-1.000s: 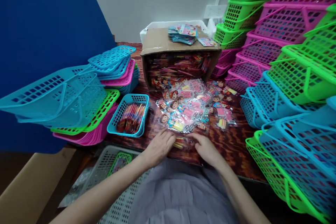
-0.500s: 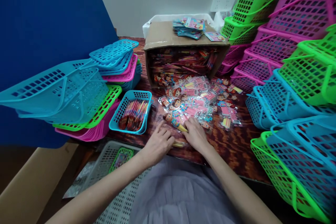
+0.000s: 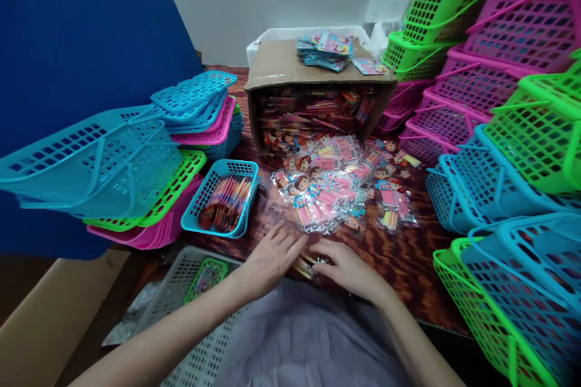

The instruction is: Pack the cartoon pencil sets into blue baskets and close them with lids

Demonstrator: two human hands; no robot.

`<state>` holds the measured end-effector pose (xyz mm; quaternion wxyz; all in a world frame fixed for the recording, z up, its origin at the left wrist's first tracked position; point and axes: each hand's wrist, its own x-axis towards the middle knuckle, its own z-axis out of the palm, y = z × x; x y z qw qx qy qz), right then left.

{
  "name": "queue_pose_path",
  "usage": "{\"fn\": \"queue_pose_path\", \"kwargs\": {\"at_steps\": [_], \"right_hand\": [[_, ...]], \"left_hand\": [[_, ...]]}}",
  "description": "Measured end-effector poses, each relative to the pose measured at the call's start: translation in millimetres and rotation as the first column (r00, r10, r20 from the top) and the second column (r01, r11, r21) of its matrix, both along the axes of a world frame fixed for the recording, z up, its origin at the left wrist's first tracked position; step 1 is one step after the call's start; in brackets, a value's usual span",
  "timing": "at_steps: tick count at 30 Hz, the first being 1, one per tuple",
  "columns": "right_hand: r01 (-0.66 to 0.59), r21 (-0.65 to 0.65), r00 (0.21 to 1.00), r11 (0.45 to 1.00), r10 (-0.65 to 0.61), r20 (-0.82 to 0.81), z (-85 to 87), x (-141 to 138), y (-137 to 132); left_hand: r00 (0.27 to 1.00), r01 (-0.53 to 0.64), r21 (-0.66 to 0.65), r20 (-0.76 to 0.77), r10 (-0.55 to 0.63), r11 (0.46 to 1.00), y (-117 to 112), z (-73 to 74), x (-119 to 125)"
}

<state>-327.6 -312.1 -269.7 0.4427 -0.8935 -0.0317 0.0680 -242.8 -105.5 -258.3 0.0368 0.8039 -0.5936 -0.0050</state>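
At the table's front edge my left hand (image 3: 272, 257) lies with fingers stretched over small clear plastic packets (image 3: 303, 267) with yellow strips inside. My right hand (image 3: 347, 266) comes at them from the other side, thumb and fingers closed round their right end. My fingers partly cover them, and I cannot tell how many there are. Just beyond lies a loose pile of clear packets (image 3: 329, 184) with pink and yellow contents and cartoon heads. To the left stands a blue basket (image 3: 190, 216), holding a row of similar-looking packets (image 3: 229, 196) set on edge.
An open cardboard box (image 3: 272, 75) on its side holds more packets; flat colourful packs (image 3: 324, 51) lie on top. Nested baskets (image 3: 131, 163) stand left, tall basket stacks (image 3: 503, 84) right. A grey crate (image 3: 181, 266) sits below the front edge.
My right hand has come back from the pile's near edge with a packet to the front edge. My left hand has flattened out over the packets there.
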Motion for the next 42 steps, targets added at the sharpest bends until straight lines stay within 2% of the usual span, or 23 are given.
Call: {"fn": "queue_pose_path", "kwargs": {"at_steps": [1,3,4,5,6,7,9,11,14,17,20,23,25,27,29,31,33,34,37,39,42], "right_hand": [[0.029,-0.007,0.999,1.000,-0.029,-0.019,3.4,8,-6],[0.213,-0.128,0.977,0.969,-0.208,0.046,6.9,31,-15],[0.348,-0.230,0.936,0.909,-0.323,0.138,6.8,44,-18],[0.462,-0.325,0.884,0.825,-0.401,0.239,5.6,58,-19],[0.535,-0.400,0.843,0.744,-0.436,0.314,3.4,70,-18],[0.563,-0.457,0.825,0.688,-0.443,0.350,0.7,79,-15],[0.544,-0.530,0.839,0.651,-0.425,0.340,-5.2,90,-10],[0.509,-0.558,0.861,0.656,-0.398,0.317,-10.0,90,-7],[0.515,-0.533,0.857,0.671,-0.388,0.339,-14.0,80,-12],[0.540,-0.415,0.841,0.732,-0.455,0.292,-18.2,77,-27],[0.542,-0.270,0.839,0.796,-0.529,0.126,-26.1,82,-40],[0.522,-0.205,0.851,0.828,-0.521,0.064,-31.2,86,-45],[0.505,-0.168,0.863,0.847,-0.500,0.076,-27.1,83,-47],[0.498,-0.145,0.867,0.855,-0.488,0.101,-15.3,77,-51],[0.515,-0.201,0.857,0.833,-0.496,0.141,1.6,67,-54],[0.525,-0.365,0.851,0.769,-0.491,0.187,17.8,56,-55],[0.465,-0.546,0.879,0.696,-0.434,0.196,27.4,44,-51],[0.409,-0.605,0.905,0.683,-0.389,0.172,28.8,38,-48],[0.243,-0.660,0.960,0.711,-0.274,0.059,21.5,21,-38],[0.229,-0.657,0.959,0.718,-0.280,0.028,13.3,10,-35],[0.231,-0.628,0.967,0.743,-0.245,0.066,5.8,-9,-33]], "left_hand": [[1.000,0.000,0.047,-0.021,0.001,0.999,-2,1.3,0],[0.999,-0.013,0.128,-0.039,0.018,0.992,-6,6.2,0],[0.999,-0.023,0.152,-0.043,0.030,0.988,-9,9.0,0],[0.998,-0.036,0.168,-0.045,0.045,0.985,-11,11.7,-1],[0.997,-0.053,0.174,-0.045,0.061,0.983,-13,13.6,-2],[0.996,-0.071,0.173,-0.046,0.080,0.982,-15,14.6,-4],[0.990,-0.115,0.155,-0.059,0.125,0.981,-16,13.0,-7],[0.981,-0.171,0.122,-0.075,0.181,0.978,-14,7.4,-11],[0.967,-0.233,0.084,-0.088,0.240,0.969,-11,-3.1,-15],[0.962,-0.249,0.075,-0.095,0.256,0.965,-9,-8.0,-16],[0.967,-0.228,0.069,-0.100,0.234,0.971,-8,-6.7,-15],[0.977,-0.190,0.064,-0.088,0.195,0.980,-4,-4.6,-13],[0.982,-0.165,0.056,-0.079,0.169,0.985,0,-4.5,-11],[0.986,-0.146,0.051,-0.073,0.149,0.988,5,-4.8,-9],[0.986,-0.142,0.052,-0.075,0.146,0.988,10,-4.8,-8],[0.985,-0.146,0.055,-0.082,0.150,0.988,13,-3.6,-8],[0.984,-0.151,0.060,-0.085,0.156,0.987,14,-1.1,-10],[0.984,-0.151,0.065,-0.082,0.156,0.986,14,0.5,-12],[0.989,-0.116,0.078,-0.081,0.122,0.990,10,4.9,-17],[0.992,-0.079,0.063,-0.091,0.084,0.995,5,6.0,-19],[0.998,0.000,-0.035,-0.060,-0.003,0.999,-8,3.8,-23]]}}
